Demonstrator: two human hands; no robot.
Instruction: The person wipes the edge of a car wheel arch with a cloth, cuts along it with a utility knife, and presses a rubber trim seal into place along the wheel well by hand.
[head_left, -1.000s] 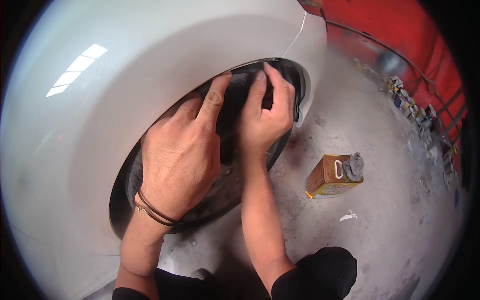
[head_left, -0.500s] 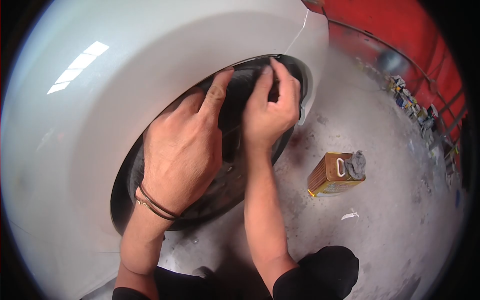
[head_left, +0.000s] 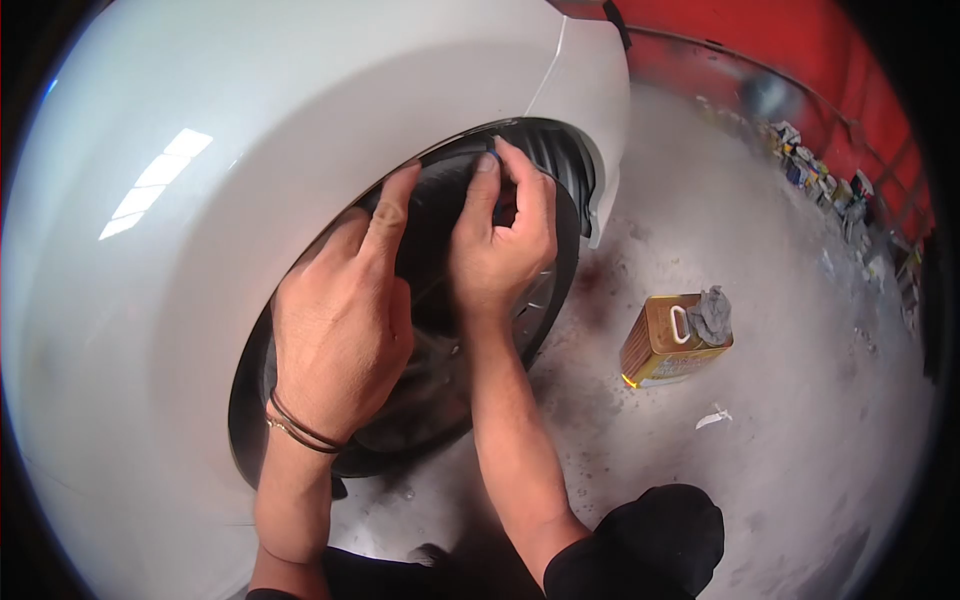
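My left hand [head_left: 345, 320], with dark bands at the wrist, lies along the edge of the wheel arch of a white car body panel [head_left: 230, 200]. Its index finger points up at the arch lip, and the other fingers reach behind the edge, partly hidden. To its right, my right hand [head_left: 503, 225] is raised near the top of the arch. Thumb and index finger nearly meet there, at a small dark blue thing [head_left: 493, 154] too small to make out. Behind both hands is the dark wheel [head_left: 430, 400]; a ribbed black liner [head_left: 560, 155] shows beyond my right fingertips.
A brown and yellow metal can [head_left: 672, 335] with a grey crumpled rag [head_left: 711, 316] on top stands on the concrete floor [head_left: 780, 430]. Near it lies a white scrap [head_left: 714, 417]. Clutter [head_left: 830, 190] lines the red wall [head_left: 800, 50].
My right hand has moved left and slightly down along the arch, away from the panel seam. My left index finger has shifted left in view. The camera view has shifted a little.
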